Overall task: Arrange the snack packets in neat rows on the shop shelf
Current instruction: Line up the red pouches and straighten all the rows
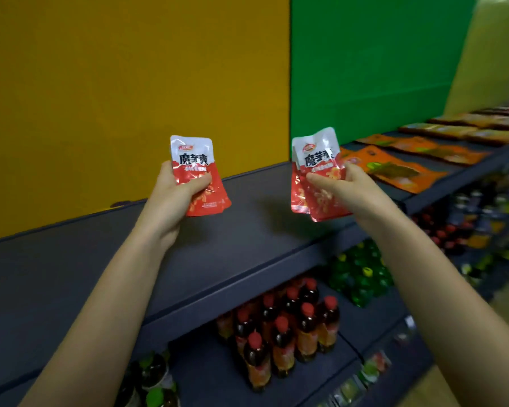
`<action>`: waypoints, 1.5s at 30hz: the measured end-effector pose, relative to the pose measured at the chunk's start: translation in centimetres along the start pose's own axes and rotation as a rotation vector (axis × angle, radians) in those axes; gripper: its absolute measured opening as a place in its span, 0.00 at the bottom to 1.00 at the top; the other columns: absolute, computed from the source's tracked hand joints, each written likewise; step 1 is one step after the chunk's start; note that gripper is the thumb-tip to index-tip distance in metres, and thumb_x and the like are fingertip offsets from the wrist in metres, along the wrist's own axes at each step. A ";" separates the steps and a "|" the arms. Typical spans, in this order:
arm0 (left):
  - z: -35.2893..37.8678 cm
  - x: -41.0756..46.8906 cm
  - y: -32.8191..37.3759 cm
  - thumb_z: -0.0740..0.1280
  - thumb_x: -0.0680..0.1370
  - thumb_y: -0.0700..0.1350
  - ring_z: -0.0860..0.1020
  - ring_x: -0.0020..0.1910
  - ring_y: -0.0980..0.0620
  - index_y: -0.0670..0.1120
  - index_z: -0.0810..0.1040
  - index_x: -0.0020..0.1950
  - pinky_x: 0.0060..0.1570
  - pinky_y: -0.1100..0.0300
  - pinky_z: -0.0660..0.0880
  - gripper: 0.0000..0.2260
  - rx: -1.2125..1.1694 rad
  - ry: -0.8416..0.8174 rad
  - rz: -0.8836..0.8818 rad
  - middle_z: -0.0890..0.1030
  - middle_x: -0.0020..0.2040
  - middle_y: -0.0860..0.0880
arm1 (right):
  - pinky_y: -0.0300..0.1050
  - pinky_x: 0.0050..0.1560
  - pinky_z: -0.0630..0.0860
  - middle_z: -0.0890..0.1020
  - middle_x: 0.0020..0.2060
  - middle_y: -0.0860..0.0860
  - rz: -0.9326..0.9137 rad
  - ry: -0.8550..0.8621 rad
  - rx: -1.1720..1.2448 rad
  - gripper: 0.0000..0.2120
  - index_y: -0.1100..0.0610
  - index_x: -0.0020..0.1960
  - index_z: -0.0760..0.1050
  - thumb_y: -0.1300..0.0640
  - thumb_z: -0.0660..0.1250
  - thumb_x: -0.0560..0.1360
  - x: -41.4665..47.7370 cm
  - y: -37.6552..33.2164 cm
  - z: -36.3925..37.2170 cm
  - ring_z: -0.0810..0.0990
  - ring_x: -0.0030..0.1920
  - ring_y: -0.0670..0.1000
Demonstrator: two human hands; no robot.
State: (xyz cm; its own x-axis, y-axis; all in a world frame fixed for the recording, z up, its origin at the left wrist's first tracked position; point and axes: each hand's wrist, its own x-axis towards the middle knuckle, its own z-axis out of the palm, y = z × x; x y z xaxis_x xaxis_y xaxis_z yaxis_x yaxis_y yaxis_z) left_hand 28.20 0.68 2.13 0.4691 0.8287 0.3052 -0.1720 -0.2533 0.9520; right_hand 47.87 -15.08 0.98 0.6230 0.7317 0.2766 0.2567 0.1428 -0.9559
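Two hands hold red-and-white foil snack packets above a dark grey shop shelf [247,230].

The left grip [174,198] is curled round a single red-and-white foil snack packet [193,160], thumb pressed across its red lower half, holding it upright and clear of the shelf top. The right grip [344,189] pinches a small fan of matching red-and-white packets [318,154], at least two overlapping, thumb on the front one, also held off the shelf. The two handfuls are well apart. Further right, flat orange snack packets [400,171] lie in rows on the same shelf. On the tier below stand dark bottles with red caps [291,324] and, beside them, green bottles [359,274]. Behind the shelf is a yellow wall panel [130,83] next to a green wall panel [365,69].
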 end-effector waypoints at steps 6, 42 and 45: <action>9.1 -5.9 -1.5 0.70 0.73 0.42 0.83 0.41 0.60 0.56 0.74 0.52 0.34 0.68 0.77 0.12 -0.137 -0.399 0.012 0.84 0.44 0.57 | 0.36 0.35 0.79 0.85 0.40 0.47 0.115 0.343 0.059 0.06 0.53 0.50 0.78 0.57 0.68 0.73 -10.5 2.0 -10.5 0.84 0.38 0.44; 74.1 -12.9 -19.6 0.69 0.74 0.42 0.83 0.40 0.55 0.56 0.74 0.53 0.33 0.65 0.77 0.12 -0.135 -0.845 -0.361 0.83 0.48 0.52 | 0.42 0.39 0.77 0.86 0.43 0.49 0.407 1.089 0.090 0.09 0.53 0.52 0.78 0.57 0.69 0.72 -20.7 21.5 -65.8 0.84 0.42 0.48; 81.1 -10.2 -20.9 0.68 0.74 0.40 0.83 0.37 0.59 0.55 0.75 0.51 0.29 0.69 0.76 0.11 -0.157 -0.845 -0.345 0.83 0.46 0.52 | 0.39 0.37 0.76 0.85 0.43 0.48 0.397 1.092 0.073 0.08 0.52 0.51 0.78 0.57 0.69 0.72 -17.0 23.0 -72.1 0.84 0.40 0.46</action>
State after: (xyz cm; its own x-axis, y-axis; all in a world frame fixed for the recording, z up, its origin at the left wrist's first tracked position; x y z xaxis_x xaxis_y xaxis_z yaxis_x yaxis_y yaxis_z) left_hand 97.25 -42.92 -18.98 0.9815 0.1903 -0.0200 0.0084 0.0619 0.9980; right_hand 96.41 -72.29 -18.58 0.9643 -0.2252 -0.1390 -0.1200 0.0964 -0.9881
